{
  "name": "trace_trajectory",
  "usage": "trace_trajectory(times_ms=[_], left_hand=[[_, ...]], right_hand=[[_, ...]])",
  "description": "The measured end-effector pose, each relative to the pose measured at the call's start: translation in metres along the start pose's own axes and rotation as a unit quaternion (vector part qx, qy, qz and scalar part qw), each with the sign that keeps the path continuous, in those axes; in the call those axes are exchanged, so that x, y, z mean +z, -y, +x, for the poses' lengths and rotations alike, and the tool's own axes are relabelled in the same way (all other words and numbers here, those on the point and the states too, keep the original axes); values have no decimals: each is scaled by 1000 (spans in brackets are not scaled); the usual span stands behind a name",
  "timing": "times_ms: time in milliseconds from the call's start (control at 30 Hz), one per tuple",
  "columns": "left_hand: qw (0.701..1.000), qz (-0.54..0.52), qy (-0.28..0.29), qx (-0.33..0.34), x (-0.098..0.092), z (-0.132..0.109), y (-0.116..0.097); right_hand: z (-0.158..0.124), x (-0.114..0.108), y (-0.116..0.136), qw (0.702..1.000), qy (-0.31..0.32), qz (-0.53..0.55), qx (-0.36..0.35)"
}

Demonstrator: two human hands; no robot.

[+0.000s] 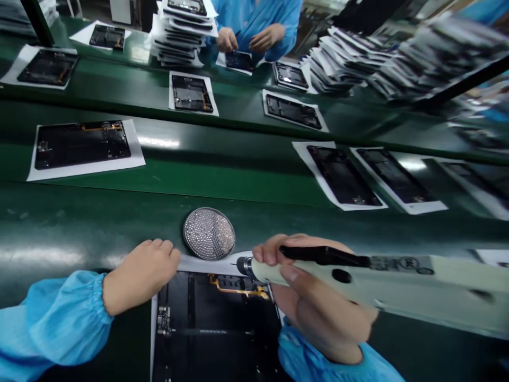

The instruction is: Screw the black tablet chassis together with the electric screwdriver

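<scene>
My right hand is wrapped round a pale green electric screwdriver with a black lever. The tool lies almost level, its tip pointing left above the top edge of an open tablet housing. That housing is black, with orange flex cables near its top, and rests on white paper. My left hand is closed at the housing's upper left corner, by the paper's edge; its fingertips are hidden. Just beyond the paper sits a round screw tray, a dimpled plate with small screws gathered on its right side.
Several other tablet housings on paper lie along the green belt, one at left and one at right. Across the belt a co-worker's hands work over a housing. Tall stacks of papered parts stand on the far side.
</scene>
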State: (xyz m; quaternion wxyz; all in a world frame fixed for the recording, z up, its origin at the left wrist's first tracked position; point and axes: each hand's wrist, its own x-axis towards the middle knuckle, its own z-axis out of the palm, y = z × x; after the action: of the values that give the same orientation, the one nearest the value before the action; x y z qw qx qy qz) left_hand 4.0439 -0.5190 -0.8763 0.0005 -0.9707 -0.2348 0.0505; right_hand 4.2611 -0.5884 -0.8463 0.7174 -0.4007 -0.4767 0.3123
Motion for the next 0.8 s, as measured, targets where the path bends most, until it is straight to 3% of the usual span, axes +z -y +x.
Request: trace_trajectory(times_ms=[100,233,500,800], left_hand=[[997,15,-75,-3,1,-1,-10],[987,-40,-147,57,3,9,-32],[981,-127,-134,51,12,24,-47],[980,-85,-159,83,13,23,-49]], right_hand=[[-1,2,0,1000,7,12,4],[-5,4,3,999,25,1,21],[-12,4,6,998,26,-14,49],[-13,4,9,997,37,-35,59]])
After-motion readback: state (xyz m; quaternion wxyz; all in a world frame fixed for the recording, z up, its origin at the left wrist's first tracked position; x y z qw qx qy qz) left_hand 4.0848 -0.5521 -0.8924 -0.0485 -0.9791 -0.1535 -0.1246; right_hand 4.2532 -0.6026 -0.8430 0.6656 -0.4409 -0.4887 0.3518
